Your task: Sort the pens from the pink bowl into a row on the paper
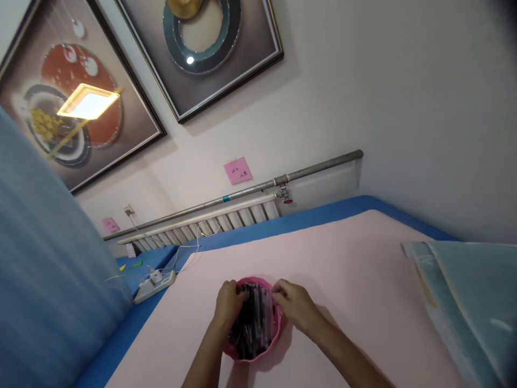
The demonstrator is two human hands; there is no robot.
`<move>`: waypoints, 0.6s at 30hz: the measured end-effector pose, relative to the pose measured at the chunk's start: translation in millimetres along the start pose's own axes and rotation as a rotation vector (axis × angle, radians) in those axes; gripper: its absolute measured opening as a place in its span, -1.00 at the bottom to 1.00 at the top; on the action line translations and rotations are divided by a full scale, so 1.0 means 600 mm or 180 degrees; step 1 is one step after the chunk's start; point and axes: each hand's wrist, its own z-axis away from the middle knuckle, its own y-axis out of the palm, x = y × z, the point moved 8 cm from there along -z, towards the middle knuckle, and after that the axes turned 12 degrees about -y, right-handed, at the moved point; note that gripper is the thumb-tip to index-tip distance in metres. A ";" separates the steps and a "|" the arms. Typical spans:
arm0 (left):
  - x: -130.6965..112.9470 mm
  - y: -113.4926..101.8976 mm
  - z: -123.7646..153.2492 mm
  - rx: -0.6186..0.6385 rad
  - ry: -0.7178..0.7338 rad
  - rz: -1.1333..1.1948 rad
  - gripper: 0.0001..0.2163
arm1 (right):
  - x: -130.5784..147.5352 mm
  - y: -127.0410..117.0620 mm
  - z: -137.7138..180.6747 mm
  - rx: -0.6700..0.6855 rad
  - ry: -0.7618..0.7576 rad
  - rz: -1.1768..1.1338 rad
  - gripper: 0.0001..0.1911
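Note:
A round pink basket (pixel 258 357) with a wavy rim sits on the pale pink table cover. It is filled with slender dark and clear sticks that look like pens (pixel 254 323), lying side by side. My left hand (pixel 229 303) is closed at the basket's upper left rim, its thumb reaching inside over the pens. At the upper right rim, my right hand (pixel 294 302) has its fingers pinched together on the edge. The fingertips are small and partly hidden, so any single pen between them cannot be made out.
A white power strip (pixel 155 287) with plugs and cables lies at the table's left edge, beside a blue curtain (pixel 48 258). Folded light-blue cloth (pixel 472 291) rests at the right. Behind the table are a radiator (pixel 226 222), a metal pipe (pixel 323 164) and framed pictures (pixel 226 91).

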 end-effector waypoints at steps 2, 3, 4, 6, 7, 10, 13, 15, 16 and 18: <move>0.003 -0.007 -0.003 -0.0080 -0.0034 -0.0063 -0.82 | 0.001 0.000 -0.001 0.0028 -0.0066 0.0117 -0.87; 0.006 -0.012 -0.004 -0.0117 -0.0044 -0.0076 -0.84 | 0.002 0.000 -0.001 0.0046 -0.0104 0.0182 -0.87; 0.010 -0.018 -0.003 -0.0142 -0.0050 -0.0085 -0.85 | 0.004 0.000 -0.001 0.0070 -0.0148 0.0253 -0.86; 0.020 -0.030 0.003 -0.0154 -0.0062 -0.0119 -0.86 | 0.011 -0.001 -0.001 0.0123 -0.0270 0.0426 -0.84; 0.027 -0.034 0.009 -0.0144 -0.0070 -0.0151 -0.86 | 0.016 -0.001 -0.001 0.0149 -0.0347 0.0524 -0.84; 0.048 -0.042 0.037 -0.0100 -0.0065 -0.0283 -0.87 | 0.035 0.003 0.002 0.0272 -0.0618 0.0797 -0.83; 0.063 -0.040 0.068 -0.0033 -0.0008 -0.0381 -0.89 | 0.051 0.016 0.010 0.0469 -0.0827 0.0985 -0.79; 0.071 -0.034 0.082 0.0027 0.0007 -0.0427 -0.89 | 0.055 0.024 0.016 0.0590 -0.0886 0.1083 -0.79; 0.074 -0.030 0.086 0.0055 0.0005 -0.0450 -0.89 | 0.056 0.028 0.019 0.0638 -0.0905 0.1125 -0.80; 0.078 -0.022 0.089 0.0108 0.0002 -0.0481 -0.85 | 0.056 0.032 0.022 0.0704 -0.0937 0.1193 -0.81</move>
